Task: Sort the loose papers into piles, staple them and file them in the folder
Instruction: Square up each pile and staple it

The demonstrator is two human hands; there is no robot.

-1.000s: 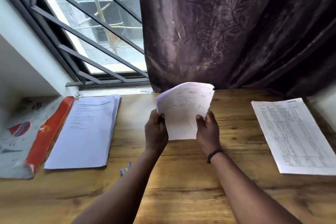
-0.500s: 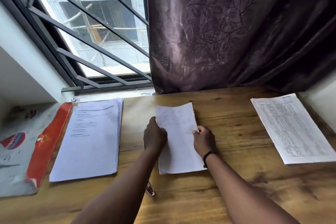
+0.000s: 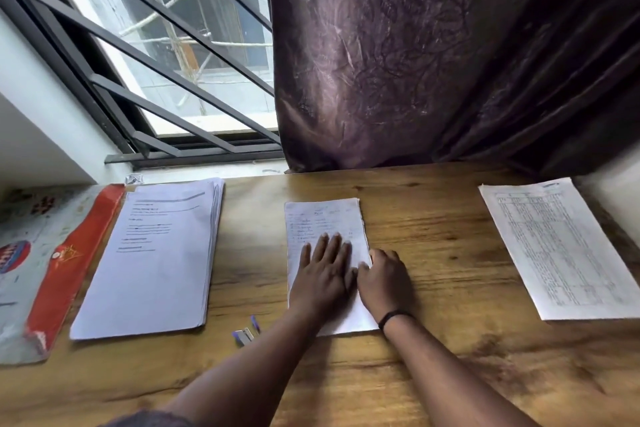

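Papers are now in 3 piles. The left hand (image 3: 323, 274) presses flat on the middle pile (image 3: 325, 218); the right hand (image 3: 384, 279), fingers curled, touches its right edge. Outward lie the thick pile (image 3: 152, 260), the table sheet (image 3: 561, 246), stapler (image 3: 244, 336) and folder (image 3: 62, 274). Stapling and filing seem not yet done.

No legible text anywhere on the desk.
Printed lines on the thick stack (image 3: 152, 253), handwriting on the middle sheet (image 3: 325, 218), a dense table on the right sheet (image 3: 561, 246) and a round logo on the folder (image 3: 14, 255) (red/blue) are all too blurred/small to read.
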